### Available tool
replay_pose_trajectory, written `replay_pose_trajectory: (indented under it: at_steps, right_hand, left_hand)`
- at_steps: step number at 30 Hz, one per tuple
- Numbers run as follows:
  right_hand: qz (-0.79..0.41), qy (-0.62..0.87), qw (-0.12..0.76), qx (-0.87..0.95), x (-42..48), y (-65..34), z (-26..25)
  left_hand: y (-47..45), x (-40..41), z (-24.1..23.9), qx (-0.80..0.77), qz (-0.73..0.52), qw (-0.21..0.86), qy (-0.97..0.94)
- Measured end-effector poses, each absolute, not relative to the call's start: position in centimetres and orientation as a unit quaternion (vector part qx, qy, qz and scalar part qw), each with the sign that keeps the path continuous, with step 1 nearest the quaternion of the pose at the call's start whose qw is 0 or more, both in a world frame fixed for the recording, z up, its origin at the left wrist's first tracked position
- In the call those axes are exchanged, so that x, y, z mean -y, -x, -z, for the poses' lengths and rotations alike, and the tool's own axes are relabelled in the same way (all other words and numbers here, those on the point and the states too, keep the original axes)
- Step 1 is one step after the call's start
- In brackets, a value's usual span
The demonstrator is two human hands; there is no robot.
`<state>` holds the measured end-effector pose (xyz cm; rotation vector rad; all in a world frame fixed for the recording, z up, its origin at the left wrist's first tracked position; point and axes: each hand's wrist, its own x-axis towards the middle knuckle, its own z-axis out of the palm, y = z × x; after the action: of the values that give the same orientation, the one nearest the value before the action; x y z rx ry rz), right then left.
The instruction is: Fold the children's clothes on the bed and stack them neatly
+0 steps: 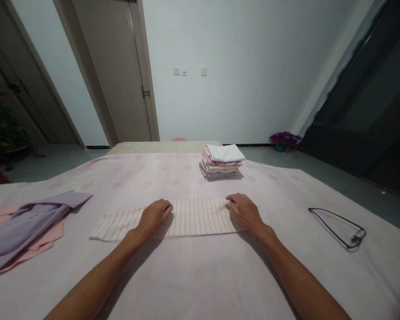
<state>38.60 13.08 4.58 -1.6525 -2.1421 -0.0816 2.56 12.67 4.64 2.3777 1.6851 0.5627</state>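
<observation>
A white cloth with thin reddish stripes [200, 218] lies folded into a long flat strip across the middle of the bed cover. My left hand [155, 215] rests over its left-centre part, fingers curled together and pinching the fabric near the far edge. At the strip's right end, my right hand [245, 210] has thumb and fingers closed on the upper corner. Both palms face down and hide parts of the cloth. Its left end spreads flat beyond my left wrist.
A neat stack of folded clothes [222, 162], white on top, stands beyond my hands. Loose purple [30, 220] and pink [46, 238] garments lie at the left. A dark thin-framed looped object [340, 226] lies at the right. The pale pink flowered cover [200, 275] spreads underneath.
</observation>
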Motion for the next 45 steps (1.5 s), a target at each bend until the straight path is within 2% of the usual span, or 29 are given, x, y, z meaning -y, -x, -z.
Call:
replay_pose_trajectory:
  at_steps: [5, 9, 14, 25, 31, 36, 45]
  right_hand:
    - [0.141, 0.593, 0.193, 0.769, -14.4, -37.9, -1.2]
    - [0.138, 0.606, 0.167, 0.765, -14.5, -38.1, 0.9]
    - [0.131, 0.605, 0.183, 0.764, -14.4, -38.4, 1.0]
    - [0.117, 0.602, 0.218, 0.759, -14.3, -38.2, 0.9]
    - [0.106, 0.604, 0.215, 0.760, -14.2, -38.2, 0.7]
    - [0.098, 0.618, 0.195, 0.755, -14.2, -38.1, 0.6]
    - [0.105, 0.665, 0.094, 0.733, -14.0, -39.3, 0.5]
  left_hand:
    - [-7.5, -17.2, -5.0, -0.552, -0.179, 0.065, -0.812]
    - [-10.1, -19.3, -4.6, -0.561, -0.146, 0.063, -0.813]
    - [-11.0, -19.1, -4.8, -0.567, -0.121, 0.068, -0.812]
    - [-12.6, -19.3, -4.4, -0.578, -0.088, 0.212, -0.783]
    - [-13.2, -20.1, -4.4, -0.584, -0.103, 0.238, -0.769]
    - [-13.5, -20.0, -4.2, -0.608, -0.125, 0.206, -0.756]
    - [-14.1, -20.3, -2.9, -0.635, -0.162, 0.064, -0.752]
